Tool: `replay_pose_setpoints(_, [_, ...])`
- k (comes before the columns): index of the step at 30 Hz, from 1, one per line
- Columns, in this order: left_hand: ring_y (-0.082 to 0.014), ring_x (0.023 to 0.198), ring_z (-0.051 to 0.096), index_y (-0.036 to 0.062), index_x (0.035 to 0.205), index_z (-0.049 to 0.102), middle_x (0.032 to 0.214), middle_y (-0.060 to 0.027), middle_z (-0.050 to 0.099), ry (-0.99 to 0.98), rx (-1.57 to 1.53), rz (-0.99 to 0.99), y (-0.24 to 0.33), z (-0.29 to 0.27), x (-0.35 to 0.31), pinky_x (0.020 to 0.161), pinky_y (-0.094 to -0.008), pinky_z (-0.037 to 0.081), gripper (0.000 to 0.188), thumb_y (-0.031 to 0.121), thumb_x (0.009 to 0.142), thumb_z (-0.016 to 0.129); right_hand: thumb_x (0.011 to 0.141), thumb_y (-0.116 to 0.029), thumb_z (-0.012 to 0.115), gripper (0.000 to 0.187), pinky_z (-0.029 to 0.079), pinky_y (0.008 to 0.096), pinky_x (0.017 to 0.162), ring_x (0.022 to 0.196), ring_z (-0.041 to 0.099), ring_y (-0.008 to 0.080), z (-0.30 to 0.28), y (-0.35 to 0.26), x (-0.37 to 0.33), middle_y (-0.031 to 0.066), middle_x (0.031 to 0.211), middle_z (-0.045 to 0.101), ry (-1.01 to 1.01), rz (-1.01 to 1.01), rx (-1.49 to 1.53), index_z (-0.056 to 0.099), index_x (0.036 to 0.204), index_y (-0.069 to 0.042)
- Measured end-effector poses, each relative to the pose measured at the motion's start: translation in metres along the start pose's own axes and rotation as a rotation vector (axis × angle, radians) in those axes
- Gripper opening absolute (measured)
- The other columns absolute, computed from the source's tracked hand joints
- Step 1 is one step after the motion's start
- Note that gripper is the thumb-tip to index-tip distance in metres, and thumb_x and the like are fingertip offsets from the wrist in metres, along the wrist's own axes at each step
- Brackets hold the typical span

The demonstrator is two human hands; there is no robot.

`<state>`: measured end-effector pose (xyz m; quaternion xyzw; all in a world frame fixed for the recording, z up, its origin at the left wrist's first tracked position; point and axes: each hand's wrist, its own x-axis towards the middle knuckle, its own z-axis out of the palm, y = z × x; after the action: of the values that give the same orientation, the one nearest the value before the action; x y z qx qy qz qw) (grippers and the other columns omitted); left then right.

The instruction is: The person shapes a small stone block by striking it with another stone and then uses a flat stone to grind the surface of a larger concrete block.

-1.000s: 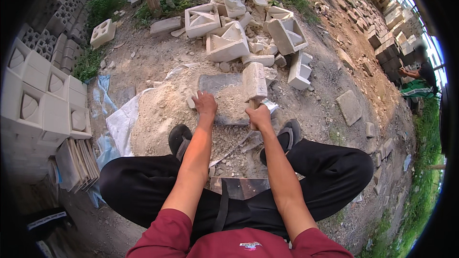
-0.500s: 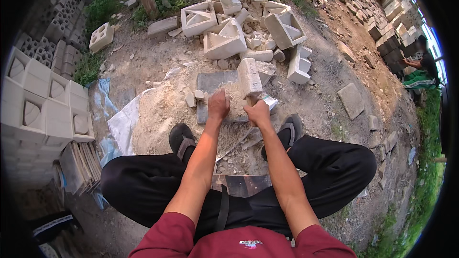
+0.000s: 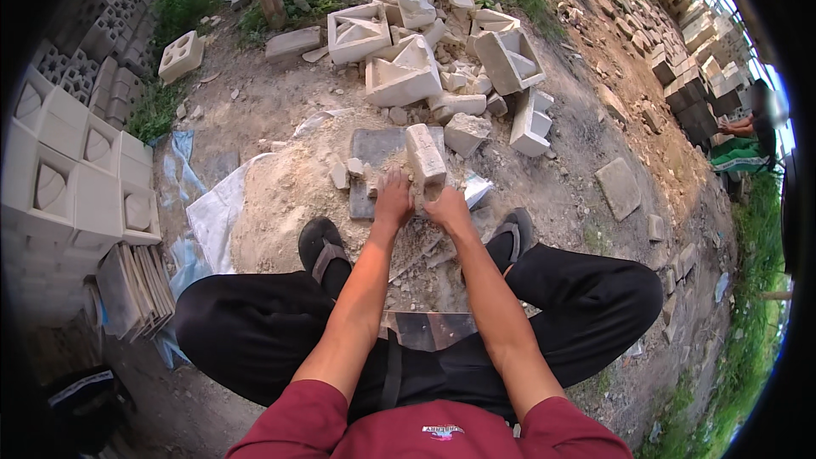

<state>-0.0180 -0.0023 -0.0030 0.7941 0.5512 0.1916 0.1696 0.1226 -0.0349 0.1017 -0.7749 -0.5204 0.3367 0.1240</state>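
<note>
Gripping a mallet beside the left hand (hold unclear), the right hand faces hollow blocks containing dividers.

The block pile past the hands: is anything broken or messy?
Yes. Pale hollow blocks there lie tipped at different angles among broken chunks, unlike the decorative blocks stacked neatly near the left edge.
</note>
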Motion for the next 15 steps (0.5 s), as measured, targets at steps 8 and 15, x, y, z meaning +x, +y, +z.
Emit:
replay_pose_setpoints(8, [-0.0413,0.136,0.028,-0.0091,0.139,0.030,0.142,-0.0308,0.034,0.180,-0.231,-0.008,-0.013,0.003,-0.002,0.113,-0.0504,0.021,0.059,0.020,0.090,0.043,0.072,-0.021,0.066,0.043,0.050,0.0470,0.086,0.097,0.061,0.0458,0.018,-0.008,-0.007,0.0341,0.099,0.062,0.114,-0.021,0.029,0.061,0.101,0.010])
replay_pose_setpoints(15, [-0.0416,0.138,0.026,-0.0099,0.140,0.030,0.147,-0.0305,0.028,-0.059,-0.232,-0.022,-0.017,0.004,-0.007,0.115,-0.0431,0.019,0.054,0.023,0.097,0.033,0.072,-0.024,0.068,0.041,0.050,0.0463,0.087,0.098,0.062,0.0437,0.004,-0.010,0.002,0.0321,0.100,0.063,0.021,-0.004,-0.041,0.062,0.098,0.008])
